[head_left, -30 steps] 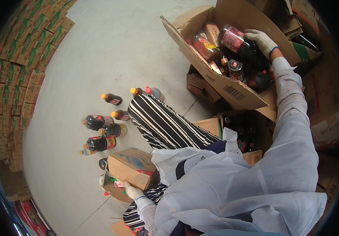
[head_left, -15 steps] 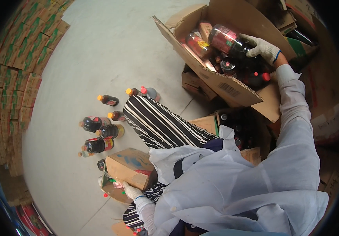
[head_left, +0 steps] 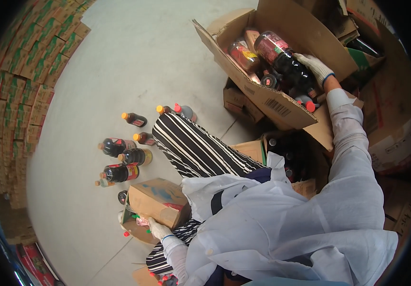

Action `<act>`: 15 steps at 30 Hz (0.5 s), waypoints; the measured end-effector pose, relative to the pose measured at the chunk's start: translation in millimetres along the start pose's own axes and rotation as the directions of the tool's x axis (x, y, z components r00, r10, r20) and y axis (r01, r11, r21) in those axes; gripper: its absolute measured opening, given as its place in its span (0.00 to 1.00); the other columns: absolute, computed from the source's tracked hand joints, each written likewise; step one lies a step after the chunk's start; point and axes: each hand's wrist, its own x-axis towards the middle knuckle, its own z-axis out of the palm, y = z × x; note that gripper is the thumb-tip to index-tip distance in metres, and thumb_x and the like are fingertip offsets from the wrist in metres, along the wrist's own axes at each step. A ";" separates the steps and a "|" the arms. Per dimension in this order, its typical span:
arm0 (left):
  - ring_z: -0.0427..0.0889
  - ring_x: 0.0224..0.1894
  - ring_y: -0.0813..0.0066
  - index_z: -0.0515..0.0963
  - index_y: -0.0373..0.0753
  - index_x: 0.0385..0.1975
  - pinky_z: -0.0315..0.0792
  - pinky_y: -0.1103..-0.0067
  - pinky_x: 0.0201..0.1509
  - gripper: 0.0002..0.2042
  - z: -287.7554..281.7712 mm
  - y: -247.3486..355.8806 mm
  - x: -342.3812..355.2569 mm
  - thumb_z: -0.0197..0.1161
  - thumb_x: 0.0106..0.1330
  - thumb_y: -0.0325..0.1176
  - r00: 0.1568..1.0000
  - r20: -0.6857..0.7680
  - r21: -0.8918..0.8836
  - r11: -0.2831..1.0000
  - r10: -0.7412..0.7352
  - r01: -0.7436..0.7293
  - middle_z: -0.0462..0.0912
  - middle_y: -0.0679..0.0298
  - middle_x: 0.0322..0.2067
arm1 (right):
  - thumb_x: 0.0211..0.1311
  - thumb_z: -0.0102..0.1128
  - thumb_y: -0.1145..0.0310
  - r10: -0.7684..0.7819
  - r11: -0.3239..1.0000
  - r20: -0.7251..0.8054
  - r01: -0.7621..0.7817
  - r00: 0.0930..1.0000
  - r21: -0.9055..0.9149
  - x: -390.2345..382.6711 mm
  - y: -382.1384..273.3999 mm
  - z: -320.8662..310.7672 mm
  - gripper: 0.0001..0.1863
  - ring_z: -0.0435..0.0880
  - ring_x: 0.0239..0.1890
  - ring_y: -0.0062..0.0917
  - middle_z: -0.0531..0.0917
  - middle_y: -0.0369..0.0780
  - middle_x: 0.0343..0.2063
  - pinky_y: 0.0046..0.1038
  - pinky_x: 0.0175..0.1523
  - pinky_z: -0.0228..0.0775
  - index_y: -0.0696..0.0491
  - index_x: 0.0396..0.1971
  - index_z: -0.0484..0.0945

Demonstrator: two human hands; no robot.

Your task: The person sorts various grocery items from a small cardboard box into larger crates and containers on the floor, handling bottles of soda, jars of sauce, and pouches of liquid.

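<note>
Left hand on small box at my knee; right hand gripping a dark bottle in the open carton ahead.

My left hand (head_left: 159, 230), gloved, rests on the lower edge of the small box (head_left: 160, 202) on the floor beside my striped leg (head_left: 200, 152); whether these fingers are spread or curled, I cannot tell. Beyond the box, a group of dark bottles (head_left: 122, 159) stands and lies on the floor (head_left: 134, 62). Farther off, my right hand (head_left: 314, 67), gloved, has its fingers wrapped around the large dark bottle (head_left: 284, 59), which lies tilted inside the open carton (head_left: 281, 102), touching other bottles there. Stacked cartons (head_left: 24, 95) line the far left.
</note>
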 end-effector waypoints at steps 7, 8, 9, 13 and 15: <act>0.77 0.41 0.66 0.76 0.29 0.47 0.72 0.73 0.47 0.21 7.0 6.7 -11.6 0.55 0.65 0.43 1.000 -0.027 0.039 0.999 -0.014 0.015 0.79 0.55 0.43 | 0.61 0.60 0.64 0.131 0.850 -0.243 0.018 0.961 0.527 -14.1 1.1 30.4 0.28 0.76 0.52 0.28 0.78 0.42 0.52 0.28 0.56 0.69 0.59 0.59 0.69; 0.78 0.44 0.64 0.73 0.30 0.51 0.73 0.71 0.48 0.23 5.6 2.5 -8.1 0.54 0.66 0.45 1.000 0.001 0.003 1.000 -0.013 0.013 0.78 0.55 0.45 | 0.58 0.61 0.70 0.101 0.903 -0.306 0.042 0.947 0.428 -15.7 -11.0 34.4 0.26 0.78 0.49 0.28 0.79 0.43 0.49 0.28 0.55 0.69 0.60 0.57 0.71; 0.79 0.46 0.61 0.70 0.31 0.55 0.74 0.68 0.50 0.26 3.7 0.0 -4.3 0.52 0.67 0.47 0.999 0.032 -0.024 1.000 -0.009 0.010 0.77 0.55 0.48 | 0.56 0.62 0.71 0.046 0.937 -0.321 0.070 0.946 0.342 -10.9 -10.8 35.8 0.26 0.79 0.47 0.28 0.80 0.45 0.48 0.28 0.53 0.70 0.61 0.55 0.72; 0.79 0.46 0.61 0.70 0.31 0.54 0.74 0.68 0.51 0.26 3.2 -1.4 0.4 0.52 0.67 0.47 0.999 0.047 0.011 1.000 -0.017 0.016 0.77 0.55 0.48 | 0.50 0.62 0.67 -0.170 0.925 -0.423 -0.004 0.890 -0.379 -11.5 -26.6 61.5 0.25 0.82 0.46 0.32 0.83 0.45 0.43 0.30 0.53 0.71 0.51 0.53 0.76; 0.77 0.43 0.66 0.75 0.29 0.47 0.73 0.72 0.48 0.22 11.5 5.9 -10.8 0.56 0.63 0.42 0.999 0.000 -0.072 0.997 -0.036 0.036 0.78 0.55 0.44 | 0.48 0.59 0.65 -0.220 0.842 -0.456 -0.068 0.862 -0.535 -26.7 -48.7 76.3 0.25 0.81 0.47 0.38 0.82 0.46 0.44 0.34 0.54 0.70 0.46 0.51 0.77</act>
